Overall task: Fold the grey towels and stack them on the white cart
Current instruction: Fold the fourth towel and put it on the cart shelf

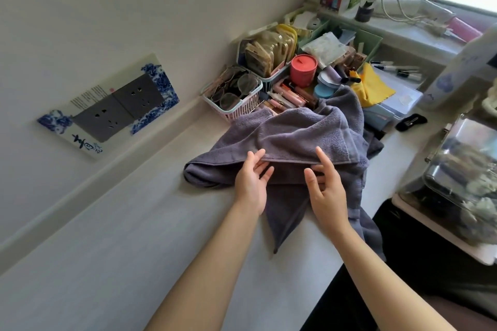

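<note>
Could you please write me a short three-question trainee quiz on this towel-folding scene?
1. True or false: the grey towel lies neatly folded in a flat square.
2. What does the pink basket behind the towel hold? A) eyeglasses B) socks C) fruit
3. Fill in: both hands, left hand and right hand, are at the towel's folded ____.

Key: 1 false, it is rumpled and half folded; 2 A; 3 edge.

white counter (113,236), grey towel (290,131), pink basket (236,109), red tin (303,70)
</note>
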Demonstrator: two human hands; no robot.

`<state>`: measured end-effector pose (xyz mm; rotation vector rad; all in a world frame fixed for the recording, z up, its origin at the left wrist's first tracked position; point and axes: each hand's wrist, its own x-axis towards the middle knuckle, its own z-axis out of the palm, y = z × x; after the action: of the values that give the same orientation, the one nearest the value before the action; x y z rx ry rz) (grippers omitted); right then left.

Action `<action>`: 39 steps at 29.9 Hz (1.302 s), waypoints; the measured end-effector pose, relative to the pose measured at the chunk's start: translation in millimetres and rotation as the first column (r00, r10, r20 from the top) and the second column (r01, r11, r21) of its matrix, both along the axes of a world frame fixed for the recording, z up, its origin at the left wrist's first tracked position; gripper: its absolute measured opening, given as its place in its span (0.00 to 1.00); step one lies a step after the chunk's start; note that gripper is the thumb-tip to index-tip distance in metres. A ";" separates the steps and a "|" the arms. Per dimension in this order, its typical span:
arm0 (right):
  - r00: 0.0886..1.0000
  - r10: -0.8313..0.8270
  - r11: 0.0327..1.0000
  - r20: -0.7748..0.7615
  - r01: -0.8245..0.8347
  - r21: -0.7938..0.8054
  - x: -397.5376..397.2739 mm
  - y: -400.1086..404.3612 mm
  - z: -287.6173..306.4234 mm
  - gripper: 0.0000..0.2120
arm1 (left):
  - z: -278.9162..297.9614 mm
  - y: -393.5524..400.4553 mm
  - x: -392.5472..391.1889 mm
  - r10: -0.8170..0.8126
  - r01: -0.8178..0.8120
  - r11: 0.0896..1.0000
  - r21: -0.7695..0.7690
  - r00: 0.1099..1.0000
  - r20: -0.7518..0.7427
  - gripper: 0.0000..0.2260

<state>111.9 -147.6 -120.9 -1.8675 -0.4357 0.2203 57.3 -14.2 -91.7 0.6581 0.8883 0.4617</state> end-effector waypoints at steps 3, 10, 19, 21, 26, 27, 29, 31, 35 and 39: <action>1.000 0.016 0.999 -0.004 -0.016 0.040 -3.7 10.2 8.4 0.24 | 15.2 4.2 -20.2 0.066 -0.066 0.995 0.081 0.998 0.007 0.17; 0.996 0.041 0.999 0.077 -0.043 0.034 -39.5 45.0 44.7 0.25 | 50.2 21.9 -94.2 0.276 -0.278 0.933 0.231 0.960 0.040 0.14; 0.881 0.364 0.928 0.302 -0.369 -0.040 -153.1 100.7 85.1 0.28 | 92.0 42.4 -238.6 0.573 -0.577 0.753 0.316 0.811 0.117 0.13; 0.817 0.450 0.885 0.360 -0.463 -0.056 -193.5 111.2 89.9 0.30 | 90.7 47.9 -286.4 0.650 -0.655 0.699 0.288 0.749 0.126 0.13; 0.671 0.624 0.766 0.400 -0.625 -0.147 -289.3 123.7 90.1 0.30 | 82.1 47.8 -396.5 0.766 -0.762 0.608 0.224 0.637 0.085 0.13; 0.627 0.665 0.729 0.406 -0.663 -0.171 -312.3 122.9 89.9 0.29 | 78.3 47.7 -421.1 0.785 -0.780 0.591 0.207 0.615 0.074 0.13; 0.545 0.731 0.661 0.411 -0.715 -0.227 -358.2 120.0 84.1 0.29 | 66.7 46.1 -473.3 0.809 -0.805 0.573 0.154 0.585 0.048 0.13; 0.499 0.767 0.627 0.404 -0.718 -0.302 -385.9 113.8 74.9 0.29 | 55.9 43.4 -505.0 0.801 -0.800 0.596 0.063 0.599 0.023 0.14; 0.402 0.830 0.547 0.387 -0.723 -0.423 -450.1 102.9 58.9 0.32 | 37.8 24.9 -567.0 0.749 -0.748 0.660 -0.068 0.662 -0.016 0.17; 0.382 0.875 0.474 0.297 -0.803 -0.362 -472.5 98.2 52.8 0.32 | 26.7 3.7 -572.6 0.547 -0.551 0.829 -0.096 0.834 -0.072 0.13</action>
<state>-360.6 -49.4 -68.0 -1.6590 -1.7862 0.5244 -515.4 -10.5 -65.0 0.2947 1.1382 0.9116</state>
